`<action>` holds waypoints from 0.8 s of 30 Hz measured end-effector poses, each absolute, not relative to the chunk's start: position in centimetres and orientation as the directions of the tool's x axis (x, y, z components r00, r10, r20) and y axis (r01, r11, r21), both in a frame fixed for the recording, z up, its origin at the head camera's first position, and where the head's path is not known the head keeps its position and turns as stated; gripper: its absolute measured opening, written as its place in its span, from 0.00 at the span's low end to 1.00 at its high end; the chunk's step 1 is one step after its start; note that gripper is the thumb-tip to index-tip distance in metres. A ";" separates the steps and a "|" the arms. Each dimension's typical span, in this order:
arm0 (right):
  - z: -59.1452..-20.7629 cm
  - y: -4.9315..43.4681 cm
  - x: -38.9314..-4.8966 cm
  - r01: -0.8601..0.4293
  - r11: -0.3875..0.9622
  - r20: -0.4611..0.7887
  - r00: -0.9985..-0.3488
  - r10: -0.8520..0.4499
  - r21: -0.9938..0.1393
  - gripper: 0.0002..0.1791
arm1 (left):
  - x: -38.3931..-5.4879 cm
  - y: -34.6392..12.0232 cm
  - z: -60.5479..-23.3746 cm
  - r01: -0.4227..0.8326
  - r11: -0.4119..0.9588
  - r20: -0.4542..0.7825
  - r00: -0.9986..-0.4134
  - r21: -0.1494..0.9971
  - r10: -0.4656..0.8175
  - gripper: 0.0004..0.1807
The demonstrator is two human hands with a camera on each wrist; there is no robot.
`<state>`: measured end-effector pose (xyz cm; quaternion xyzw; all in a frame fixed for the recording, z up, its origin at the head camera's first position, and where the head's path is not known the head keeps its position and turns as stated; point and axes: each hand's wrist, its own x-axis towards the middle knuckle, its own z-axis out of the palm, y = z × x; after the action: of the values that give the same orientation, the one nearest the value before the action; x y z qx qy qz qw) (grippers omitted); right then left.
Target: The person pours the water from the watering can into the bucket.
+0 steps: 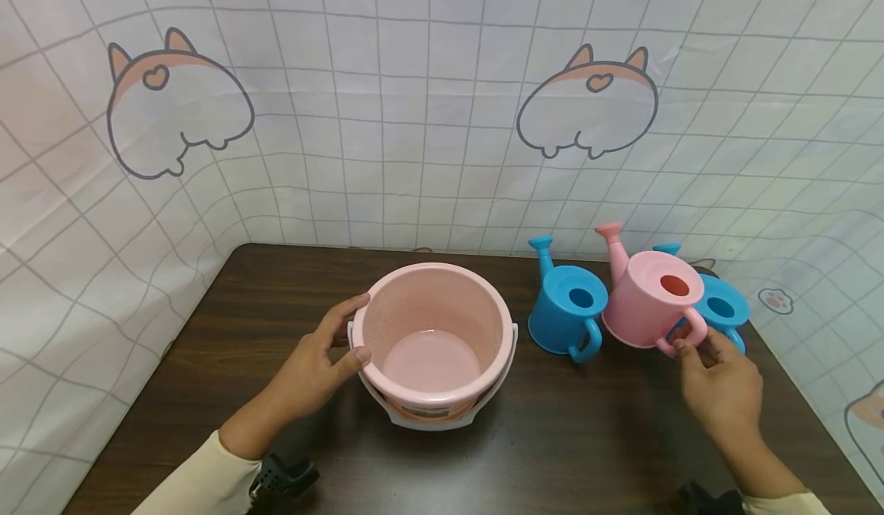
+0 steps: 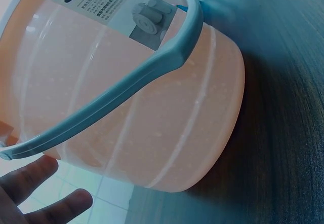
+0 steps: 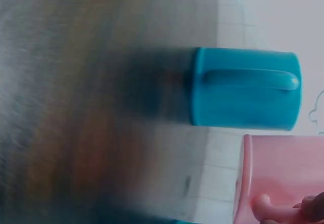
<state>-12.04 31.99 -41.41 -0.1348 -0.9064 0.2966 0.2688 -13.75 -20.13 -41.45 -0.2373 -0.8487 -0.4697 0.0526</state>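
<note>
A pale pink bucket [image 1: 431,400] with a light swing handle [image 2: 126,84] stands upright on the table. My left hand [image 1: 311,369] touches its left rim, fingers and thumb spread; in the left wrist view, two fingers extend fairly straight beside the bucket. On the right, my right hand [image 1: 721,388] pinches the handle of a pink watering can [image 1: 649,300]. That can appears raised off the table in the right wrist view. To its left stands a blue watering can [image 1: 562,315]. Another blue watering can [image 1: 725,300] is partly hidden behind the pink one.
The dark wood-patterned table [image 1: 587,438] holds everything. Behind and at both sides hangs a white grid-patterned cloth [image 1: 414,116] with cartoon prints, close to the table's back edge.
</note>
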 end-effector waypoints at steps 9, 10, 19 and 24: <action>-37.7 32.9 -11.6 0.116 0.798 0.359 -0.848 0.390 -0.591 0.24 | -13.8 -20.2 -41.4 0.445 0.449 0.301 -0.884 0.775 0.357 0.37; -37.3 33.0 -11.6 0.116 0.797 0.360 -0.847 0.391 -0.593 0.24 | -13.8 -20.2 -41.4 0.444 0.449 0.299 -0.885 0.775 0.358 0.37; -34.5 33.6 -11.9 0.055 0.768 0.389 -0.838 0.382 -0.638 0.23 | -13.7 -20.2 -41.2 0.443 0.453 0.296 -0.885 0.774 0.360 0.37; -33.2 33.3 -11.9 -0.007 0.701 0.388 -0.836 0.388 -0.713 0.23 | -13.7 -20.2 -41.2 0.445 0.460 0.299 -0.885 0.768 0.357 0.37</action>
<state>-11.93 33.31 -33.24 -0.1079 -0.8831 0.3715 0.2653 -13.70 -20.18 -41.20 -0.2352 -0.8531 -0.4634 0.0473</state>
